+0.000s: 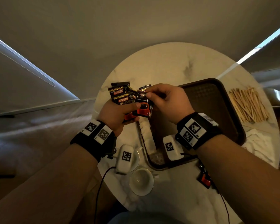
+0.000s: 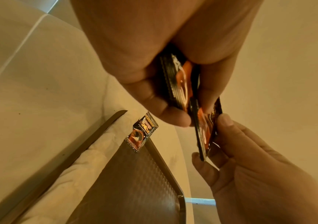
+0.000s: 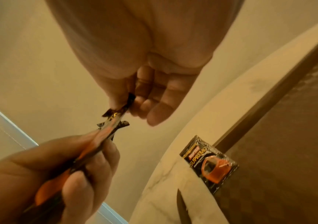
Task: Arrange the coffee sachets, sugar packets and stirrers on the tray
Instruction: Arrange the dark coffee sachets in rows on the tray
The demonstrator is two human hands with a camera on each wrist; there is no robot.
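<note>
My left hand (image 1: 120,113) grips a fan of several black-and-orange coffee sachets (image 1: 123,96) above the table's far left. Thumb and forefinger of my right hand (image 1: 165,99) pinch the top edge of the fan's rightmost sachet (image 1: 141,98). The wrist views show the same pinch (image 3: 116,119) and the bundle (image 2: 181,84). One more sachet (image 3: 210,163) lies flat at the brown tray's (image 1: 217,101) far left corner. White sugar packets (image 1: 146,130) line the tray's left side. Wooden stirrers (image 1: 249,104) lie in a heap on the table, right of the tray.
The round marble table (image 1: 168,62) also carries a white cup (image 1: 141,181) near me, two white marker boxes (image 1: 125,156) with cables, another pile of white packets (image 1: 259,143) at the right edge and a loose sachet (image 1: 204,178). The tray's textured middle is bare.
</note>
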